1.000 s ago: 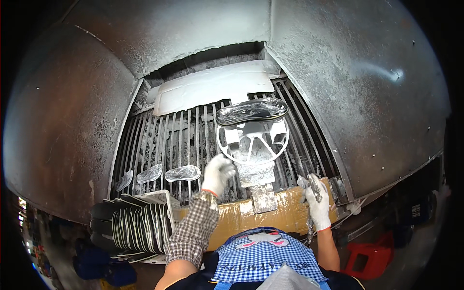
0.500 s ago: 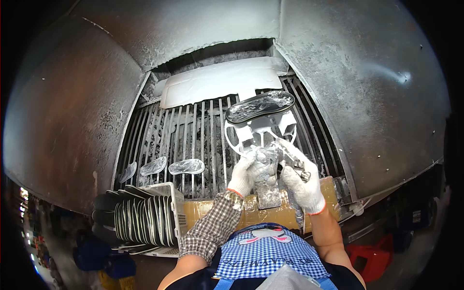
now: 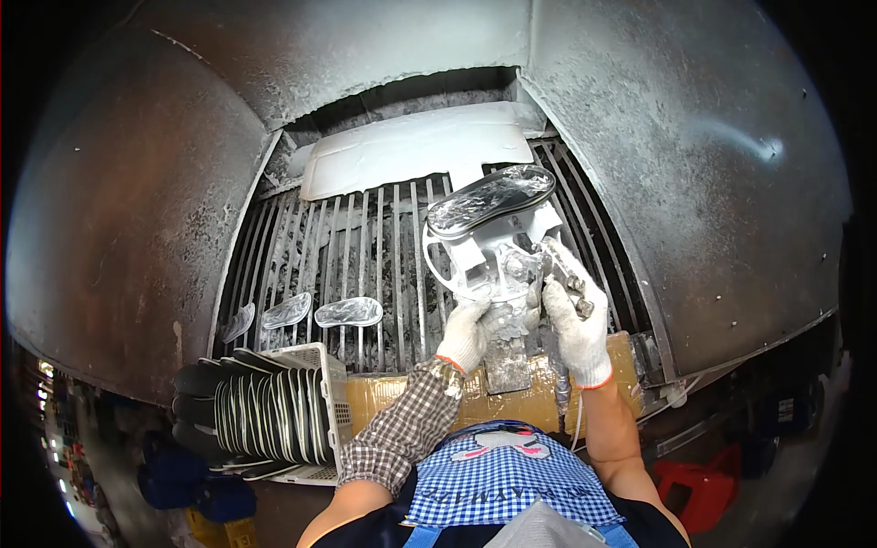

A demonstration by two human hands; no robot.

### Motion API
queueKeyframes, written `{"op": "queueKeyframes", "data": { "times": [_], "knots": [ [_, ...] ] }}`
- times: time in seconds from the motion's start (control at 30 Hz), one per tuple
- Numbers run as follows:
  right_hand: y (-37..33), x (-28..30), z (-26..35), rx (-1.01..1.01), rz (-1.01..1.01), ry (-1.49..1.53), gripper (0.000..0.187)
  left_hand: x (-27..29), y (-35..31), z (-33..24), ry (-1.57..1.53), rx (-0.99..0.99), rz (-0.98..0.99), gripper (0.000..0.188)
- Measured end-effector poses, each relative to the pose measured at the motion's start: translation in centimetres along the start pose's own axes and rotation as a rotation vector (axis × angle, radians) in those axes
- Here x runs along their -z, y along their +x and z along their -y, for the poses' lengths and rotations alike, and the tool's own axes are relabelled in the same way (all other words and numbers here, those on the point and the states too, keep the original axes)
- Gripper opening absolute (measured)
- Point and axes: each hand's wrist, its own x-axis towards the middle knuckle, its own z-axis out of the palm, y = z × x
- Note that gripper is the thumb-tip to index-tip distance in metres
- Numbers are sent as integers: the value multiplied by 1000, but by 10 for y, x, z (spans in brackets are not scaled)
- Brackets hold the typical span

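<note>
A dark shoe sole [image 3: 491, 203] with white smears lies across the top of a white-coated stand [image 3: 507, 351] with a curved side loop. My left hand [image 3: 466, 334], in a white knitted glove, rests closed against the stand's left side. My gloved right hand [image 3: 582, 333] is wrapped round a metal spray gun [image 3: 568, 274], right of the stand and just below the sole. A whitened hose [image 3: 559, 384] hangs below that hand. The left hand's fingertips are partly hidden behind the stand.
Three smeared soles [image 3: 349, 312] lie on the metal slats [image 3: 402, 274] at left. A white plastic basket [image 3: 336, 393] packed with dark soles stands at near left. A white-coated sheet [image 3: 402, 151] lies at the back. Metal walls [image 3: 722, 183] enclose both sides. Brown tape covers the front ledge [image 3: 375, 395].
The spray gun and my right hand have shifted slightly up and right. The sole has tilted a little, its right end higher. My left hand sits slightly lower on the stand.
</note>
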Motion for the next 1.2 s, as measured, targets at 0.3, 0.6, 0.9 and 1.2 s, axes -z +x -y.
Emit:
{"op": "queueKeyframes", "data": {
  "times": [0.3, 0.6, 0.9, 1.2],
  "knots": [
    [-2, 6, 4, -176, -95, 99, 50, 1, -1, 1, -8, 8, -13, 38],
    [-5, 10, 6, -130, -204, 101, 50, -20, -13, -8, 23, 23, 37, 41],
    [-8, 10, 10, -161, -143, 179, 50, -10, -10, -7, -15, 28, -16, 43],
    [7, 20, 9, -151, -226, 225, 53, 7, -11, -13, 69, -3, 82, 41]
  ]
}}
